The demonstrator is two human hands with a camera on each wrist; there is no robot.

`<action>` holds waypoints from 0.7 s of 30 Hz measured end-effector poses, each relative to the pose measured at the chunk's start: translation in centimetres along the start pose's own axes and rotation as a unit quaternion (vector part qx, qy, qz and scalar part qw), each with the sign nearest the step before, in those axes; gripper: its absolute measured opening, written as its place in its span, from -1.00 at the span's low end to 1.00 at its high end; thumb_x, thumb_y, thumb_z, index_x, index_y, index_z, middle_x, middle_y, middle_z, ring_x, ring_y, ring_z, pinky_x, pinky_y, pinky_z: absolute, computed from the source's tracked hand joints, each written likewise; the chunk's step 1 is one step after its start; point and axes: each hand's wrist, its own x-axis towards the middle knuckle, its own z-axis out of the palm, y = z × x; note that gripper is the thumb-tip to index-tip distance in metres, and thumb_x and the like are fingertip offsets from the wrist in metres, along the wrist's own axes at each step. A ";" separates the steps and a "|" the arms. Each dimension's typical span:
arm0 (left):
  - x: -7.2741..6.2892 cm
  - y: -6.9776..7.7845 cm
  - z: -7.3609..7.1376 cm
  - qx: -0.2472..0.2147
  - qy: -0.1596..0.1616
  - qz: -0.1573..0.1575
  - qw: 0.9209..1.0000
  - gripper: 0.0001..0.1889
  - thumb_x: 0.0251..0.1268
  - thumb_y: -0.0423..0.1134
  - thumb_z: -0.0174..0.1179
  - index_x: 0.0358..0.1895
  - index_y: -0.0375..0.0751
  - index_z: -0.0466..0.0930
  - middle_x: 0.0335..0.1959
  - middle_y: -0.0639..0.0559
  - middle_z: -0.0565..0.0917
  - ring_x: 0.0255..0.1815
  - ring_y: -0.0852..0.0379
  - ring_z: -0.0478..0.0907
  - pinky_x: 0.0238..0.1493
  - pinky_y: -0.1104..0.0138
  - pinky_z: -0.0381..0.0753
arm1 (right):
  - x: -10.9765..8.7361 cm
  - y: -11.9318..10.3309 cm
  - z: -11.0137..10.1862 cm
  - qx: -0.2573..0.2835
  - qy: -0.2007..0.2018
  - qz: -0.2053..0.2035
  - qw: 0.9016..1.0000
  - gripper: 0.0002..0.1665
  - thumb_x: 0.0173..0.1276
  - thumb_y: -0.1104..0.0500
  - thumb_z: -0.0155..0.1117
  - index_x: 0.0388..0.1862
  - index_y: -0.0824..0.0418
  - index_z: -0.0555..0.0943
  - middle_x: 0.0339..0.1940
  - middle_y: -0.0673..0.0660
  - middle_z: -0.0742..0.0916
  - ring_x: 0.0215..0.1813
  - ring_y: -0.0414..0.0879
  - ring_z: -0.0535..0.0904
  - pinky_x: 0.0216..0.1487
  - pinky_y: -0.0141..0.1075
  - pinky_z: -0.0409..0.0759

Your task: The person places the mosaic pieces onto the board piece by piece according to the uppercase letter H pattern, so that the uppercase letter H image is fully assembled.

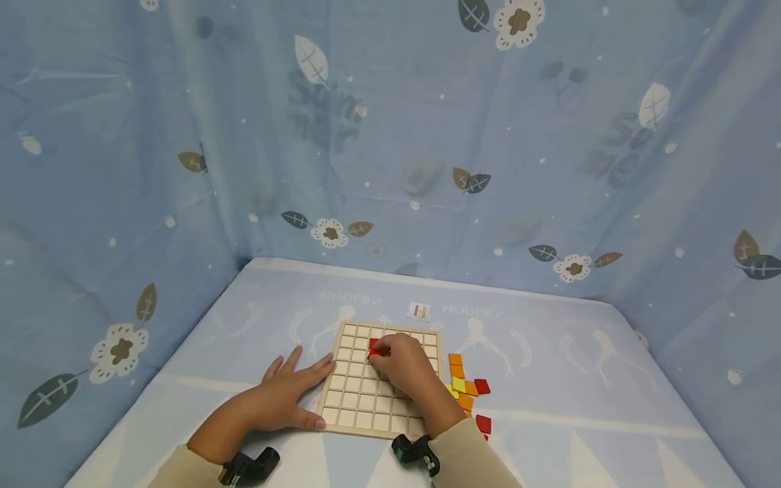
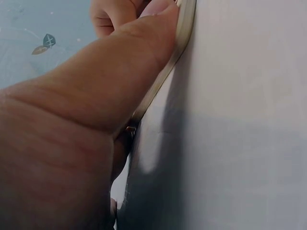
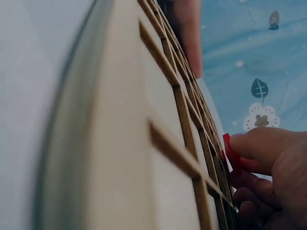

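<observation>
A pale wooden grid board (image 1: 350,400) with square recesses lies on the table. My left hand (image 1: 283,396) has its fingers spread and touches the board's left edge; the thumb rests by the near left corner. Over the board's upper middle, my right hand (image 1: 405,366) pinches a red square tile (image 3: 233,154) between thumb and finger, partly covered by the fingertips. Another red tile (image 1: 374,343) sits on the grid just beyond it. In the left wrist view, the left thumb (image 2: 139,48) lies along the board's rim (image 2: 186,28).
Right of the board lie loose orange tiles (image 1: 455,359), yellow tiles (image 1: 458,384) and red tiles (image 1: 483,386), some overlapping and partly behind the right arm. A small printed card (image 1: 419,311) lies beyond the board. Patterned blue curtains (image 1: 390,135) enclose the table.
</observation>
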 end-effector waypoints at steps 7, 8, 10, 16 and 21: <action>-0.2 0.6 -0.2 -0.003 -0.004 -0.001 1.000 0.15 0.04 0.37 0.45 0.70 0.11 0.11 0.74 0.13 0.08 0.70 -0.47 -0.49 0.53 -0.41 -0.52 | 0.3 0.3 0.3 -0.033 0.002 -0.010 0.999 -0.79 0.48 0.10 0.40 0.03 0.06 0.81 0.02 0.02 0.72 -0.04 -0.10 0.61 -0.06 -0.19 0.65; -0.2 0.6 -0.2 -0.004 -0.004 0.000 1.000 0.15 0.05 0.37 0.45 0.70 0.11 0.11 0.74 0.12 0.08 0.70 -0.47 -0.49 0.52 -0.41 -0.53 | 0.3 0.3 0.3 -0.040 0.001 -0.011 0.999 -0.79 0.48 0.11 0.40 0.03 0.05 0.81 0.03 0.02 0.72 -0.04 -0.10 0.61 -0.06 -0.20 0.65; -0.1 0.6 -0.1 -0.002 -0.002 -0.002 1.000 0.15 0.05 0.37 0.45 0.70 0.13 0.11 0.74 0.14 0.08 0.70 -0.47 -0.48 0.53 -0.41 -0.52 | 0.3 0.3 0.3 -0.047 -0.003 -0.011 0.999 -0.79 0.49 0.10 0.40 0.03 0.04 0.81 0.04 0.02 0.71 -0.04 -0.10 0.61 -0.06 -0.19 0.65; 0.0 0.5 0.2 0.004 0.004 -0.002 1.000 0.15 0.04 0.37 0.45 0.70 0.14 0.11 0.73 0.17 0.08 0.71 -0.46 -0.47 0.54 -0.39 -0.51 | 0.1 0.1 0.3 -0.076 0.002 -0.025 0.997 -0.79 0.49 0.06 0.41 0.04 0.00 0.82 -0.01 0.00 0.71 -0.07 -0.10 0.64 -0.03 -0.17 0.68; 0.0 0.6 0.0 0.001 0.002 -0.006 1.000 0.15 0.04 0.36 0.46 0.70 0.14 0.10 0.73 0.16 0.08 0.71 -0.46 -0.48 0.54 -0.39 -0.52 | 0.0 0.2 0.5 -0.094 0.006 -0.039 0.995 -0.77 0.48 0.05 0.42 0.05 -0.01 0.83 -0.09 -0.05 0.73 -0.10 -0.13 0.64 -0.05 -0.21 0.68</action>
